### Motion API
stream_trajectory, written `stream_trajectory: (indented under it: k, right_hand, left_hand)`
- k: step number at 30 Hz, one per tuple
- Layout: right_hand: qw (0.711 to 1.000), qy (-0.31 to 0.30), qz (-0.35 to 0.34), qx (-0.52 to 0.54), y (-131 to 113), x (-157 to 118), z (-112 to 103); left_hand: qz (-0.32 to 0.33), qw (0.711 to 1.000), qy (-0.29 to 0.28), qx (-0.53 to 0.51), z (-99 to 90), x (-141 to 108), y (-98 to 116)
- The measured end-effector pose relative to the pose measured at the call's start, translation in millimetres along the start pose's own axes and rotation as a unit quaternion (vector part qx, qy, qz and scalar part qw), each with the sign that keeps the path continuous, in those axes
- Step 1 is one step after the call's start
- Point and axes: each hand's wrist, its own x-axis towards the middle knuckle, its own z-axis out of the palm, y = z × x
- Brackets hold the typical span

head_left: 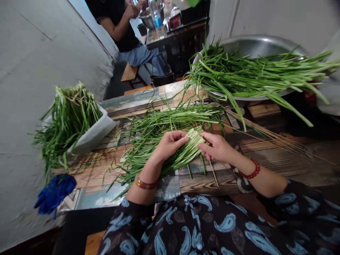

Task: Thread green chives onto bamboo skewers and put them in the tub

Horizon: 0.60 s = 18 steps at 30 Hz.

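A bundle of garlic chives (194, 140) lies between my hands over the table, its pale cut ends lined up side by side. My left hand (170, 143) closes on the bundle from the left, thumb on top. From the right, my right hand (216, 147) pinches the same stalks near their ends. A thin bamboo skewer (214, 175) sticks out below the bundle toward me; whether it passes through the stalks is hidden. More loose chives (170, 117) are spread on the table just beyond my hands.
A steel basin (261, 41) heaped with chives stands at the back right. Bamboo skewers (271, 136) lie right of my hands. At left, a white box (92, 136) holds skewered chives (75, 106), near a blue glove (55, 193). Another person (117, 28) sits at a farther table.
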Motion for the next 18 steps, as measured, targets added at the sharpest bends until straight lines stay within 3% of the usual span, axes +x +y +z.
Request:
stream_trajectory:
  k: [3,7,11,15,18]
  right_hand:
    - [0.983,0.073,-0.099,-0.136,8,1,7]
    - [0.963,0.129,-0.155,-0.181,15,3,12]
    - [0.968,0.124,-0.129,-0.178,10,3,11]
    - [0.984,0.092,-0.069,-0.135,3,0,8]
    - [0.996,0.048,-0.02,-0.075,1,-2,7]
  left_hand:
    - [0.026,0.997,-0.022,0.064,6.7,0,-2]
    - [0.043,0.993,-0.009,0.109,8.8,-1,-4]
    - [0.027,0.995,0.084,0.042,-4.0,-2,2]
    - [0.053,0.978,0.199,-0.007,-23.5,-3,11]
    - [0.061,0.974,0.217,0.011,-33.7,-5,20]
